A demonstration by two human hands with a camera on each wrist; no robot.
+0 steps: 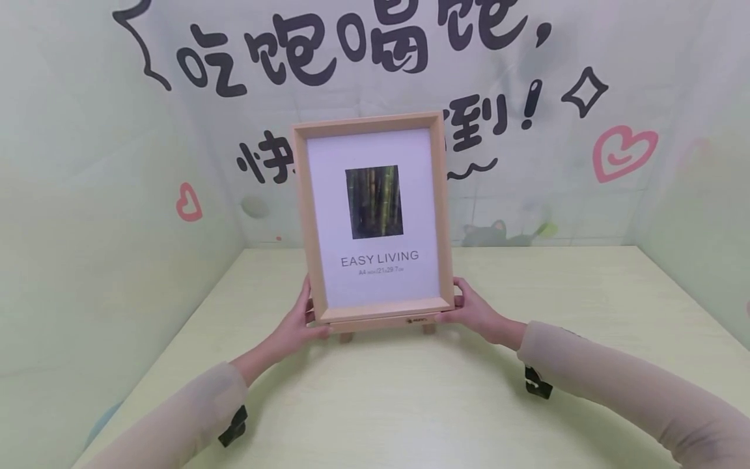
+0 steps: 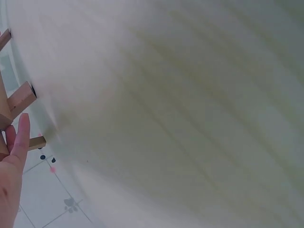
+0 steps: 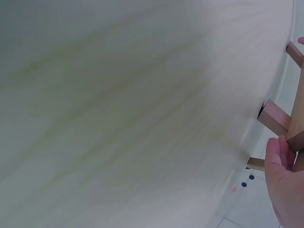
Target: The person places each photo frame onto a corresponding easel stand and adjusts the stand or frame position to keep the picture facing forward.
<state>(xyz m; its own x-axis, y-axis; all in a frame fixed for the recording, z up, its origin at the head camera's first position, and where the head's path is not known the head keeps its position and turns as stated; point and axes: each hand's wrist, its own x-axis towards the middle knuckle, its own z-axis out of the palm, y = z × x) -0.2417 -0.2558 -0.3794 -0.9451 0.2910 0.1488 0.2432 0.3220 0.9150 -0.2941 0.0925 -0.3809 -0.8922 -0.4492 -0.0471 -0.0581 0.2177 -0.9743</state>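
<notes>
A light-wood picture frame (image 1: pixel 441 215) with a bamboo picture and "EASY LIVING" print stands upright, leaning slightly back, on a small wooden easel (image 1: pixel 375 323). My left hand (image 1: pixel 295 327) grips the left end of the easel's ledge, its thumb in front and its fingers up beside the frame's lower corner. At the other end, my right hand (image 1: pixel 476 314) holds the ledge the same way. The left wrist view shows an easel leg (image 2: pixel 23 99) near the left fingers; another easel leg (image 3: pixel 275 116) appears by the right fingers. Most of the easel is hidden behind the frame.
The pale wood-grain table (image 1: pixel 410 404) spreads out under both arms. Behind it hangs a light backdrop (image 1: pixel 527 195) with dark lettering and pink hearts, and similar panels close off both sides. Black straps (image 1: pixel 538 383) hang beneath the sleeves.
</notes>
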